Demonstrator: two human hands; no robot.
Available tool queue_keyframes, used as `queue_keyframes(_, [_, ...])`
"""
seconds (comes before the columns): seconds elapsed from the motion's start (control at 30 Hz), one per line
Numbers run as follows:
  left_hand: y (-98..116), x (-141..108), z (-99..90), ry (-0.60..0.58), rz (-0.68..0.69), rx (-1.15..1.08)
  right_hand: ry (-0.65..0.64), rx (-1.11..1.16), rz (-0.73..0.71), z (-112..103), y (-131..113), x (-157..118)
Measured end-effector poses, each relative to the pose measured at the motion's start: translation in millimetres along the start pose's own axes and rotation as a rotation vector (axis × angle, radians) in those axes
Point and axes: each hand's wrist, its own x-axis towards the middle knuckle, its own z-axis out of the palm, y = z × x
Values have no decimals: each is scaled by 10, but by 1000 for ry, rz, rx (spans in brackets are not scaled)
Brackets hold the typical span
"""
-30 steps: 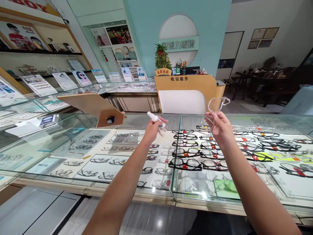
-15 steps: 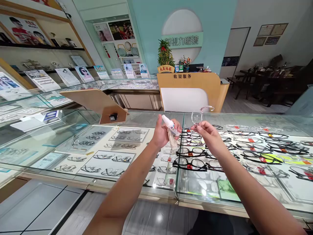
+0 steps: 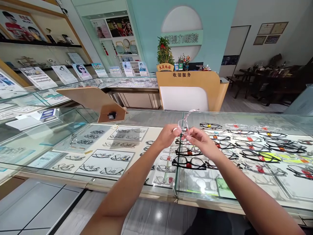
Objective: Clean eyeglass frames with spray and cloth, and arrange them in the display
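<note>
A pair of eyeglasses (image 3: 187, 121) with a clear, pinkish frame is raised above the glass counter, its temples pointing up and away. My right hand (image 3: 202, 141) pinches the frame from the right between thumb and fingers. Close against it from the left is my left hand (image 3: 168, 136), closed, with its thumb by the near lens. Only a white bit of the small bottle (image 3: 174, 129) shows beside that thumb; the rest is hidden by the hand. The cloth cannot be made out. Below both hands, black-framed glasses (image 3: 189, 162) with a red tag lie in rows.
The glass display counter (image 3: 161, 195) runs across in front of me, with a seam near the middle. A wooden stand (image 3: 97, 101) rises at its back left. More glasses (image 3: 260, 156) fill the right side. Beyond stands a wooden cashier desk (image 3: 212, 81) with a potted plant (image 3: 164, 52).
My left hand has turned over and come up to the glasses, so the bottle is now mostly hidden. My right hand has brought the glasses left and slightly down, and the two hands nearly meet.
</note>
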Motion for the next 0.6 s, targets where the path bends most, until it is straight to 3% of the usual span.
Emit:
queue_keyframes(0.2, [32, -14, 1, -49, -3, 26, 71, 34, -2, -68, 7, 34])
queue_keyframes(0.43, [55, -62, 89, -238, -81, 237, 161, 183, -7, -110, 70, 70])
queue_keyframes(0.6, [-17, -34, 63, -215, -32, 154, 170, 217, -5, -101, 41, 82])
